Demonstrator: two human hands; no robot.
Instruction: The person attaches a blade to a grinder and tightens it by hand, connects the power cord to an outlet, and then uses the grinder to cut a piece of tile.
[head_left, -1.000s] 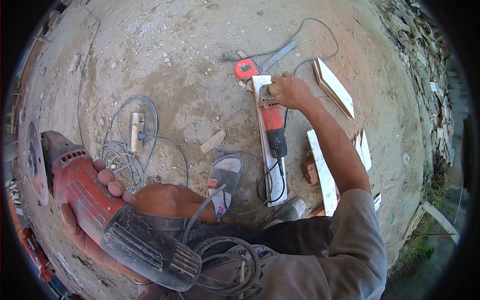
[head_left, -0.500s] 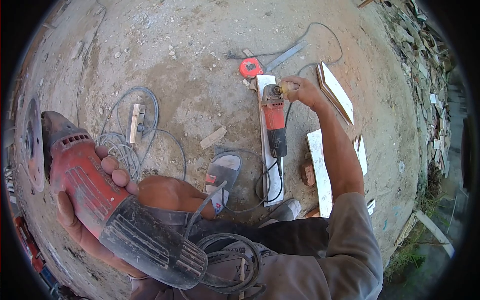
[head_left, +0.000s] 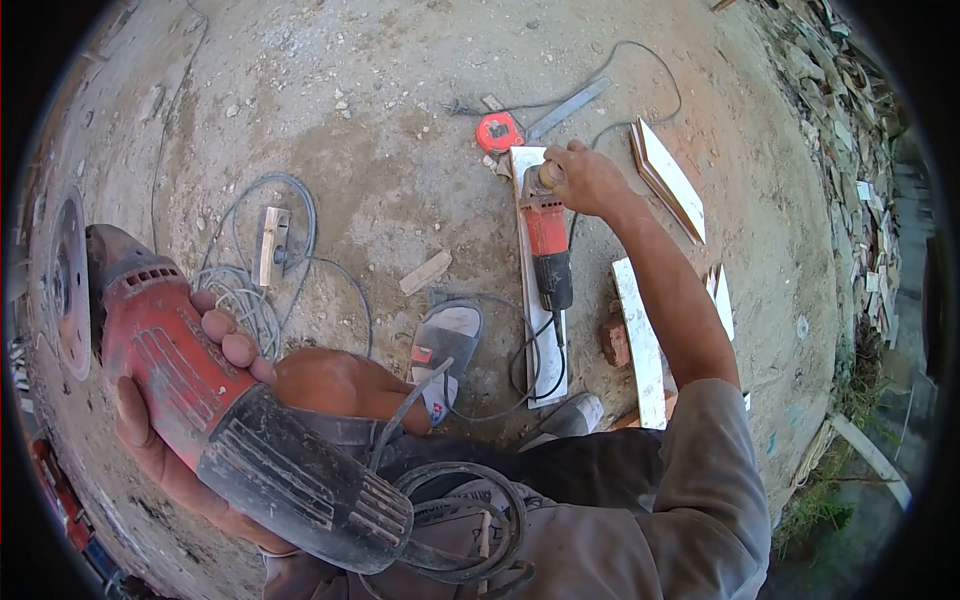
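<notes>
A large red and black angle grinder (head_left: 270, 440) with a worn disc (head_left: 70, 285) fills the lower left. My left hand (head_left: 165, 420) is wrapped round its body, with fingertips over the red housing. A smaller red and black grinder (head_left: 547, 235) lies on a long white tile strip (head_left: 548, 370). At its head, my right hand (head_left: 585, 180) is closed round a small yellowish round piece (head_left: 551, 175), partly covered by the fingers. The grinder's underside is hidden.
Beyond the strip are a red tape measure (head_left: 498, 132) and a grey metal bar (head_left: 570, 108). White tile pieces (head_left: 672, 180) lie on the right, near a brick (head_left: 615, 341). Coiled cable (head_left: 245, 300) and a wooden block (head_left: 272, 247) are on the left.
My right hand has moved slightly left over the small grinder's head with the yellowish piece. My left hand keeps its hold on the large grinder.
</notes>
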